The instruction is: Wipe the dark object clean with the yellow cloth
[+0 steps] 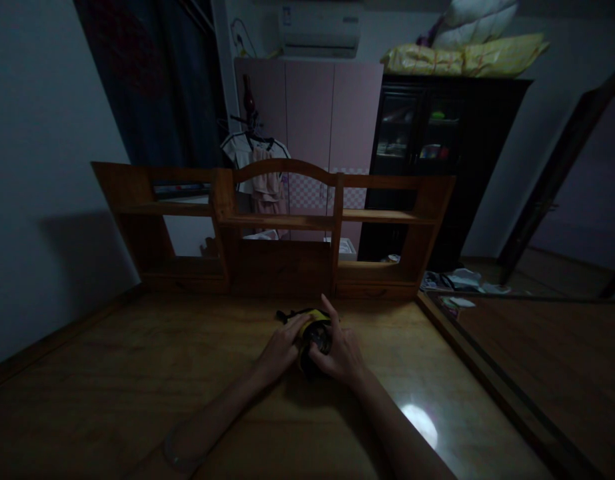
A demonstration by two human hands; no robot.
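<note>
Pouch [314, 315], yellow and black, sits mid-table [187, 353], in front of the shelf [280, 222]. Your left hand [281, 348] holds its left side, fingers over the yellow. Your right hand [346, 353] is spread at the right, index up, thumb at the dark opening; can't tell if it grips. Looks light, soft, floppy, not fragile; probably not slippery. Best hold: the rim, both sides. Something glints in the opening, too dim to identify. Black cabinet [467, 133]: small items behind glass, including a green one [438, 115].
</note>
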